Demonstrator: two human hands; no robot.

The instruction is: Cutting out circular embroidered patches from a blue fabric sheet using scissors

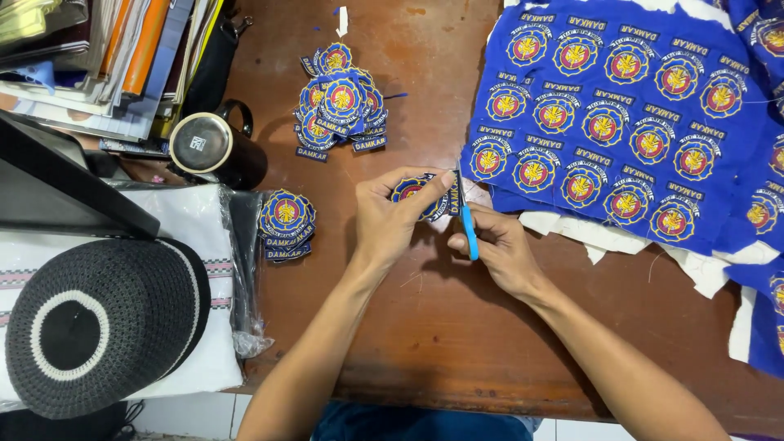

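Your left hand [390,219] is closed around a blue embroidered patch [415,189], with the thumb on top and the fingers curled under it, holding it just above the wooden table [425,327]. Your right hand [498,249] is wrapped on the blue-handled scissors [465,214], fingers through the handles; the thin blades point up and touch the right edge of the patch, between your two hands. How far the blades are apart, I cannot tell.

Just to the right of your hands lies the large blue cloth sheet [621,122] with many rows of the same round emblems, its white backing showing at the lower edge. Behind your left hand, further on the table, there is a loose pile of cut patches [341,102]. A smaller stack of patches [286,224] rests to the left, beside a dark mug [214,147]. At the far left is a black knitted cap [98,322] with a white ring, on a folded white cloth [196,245].
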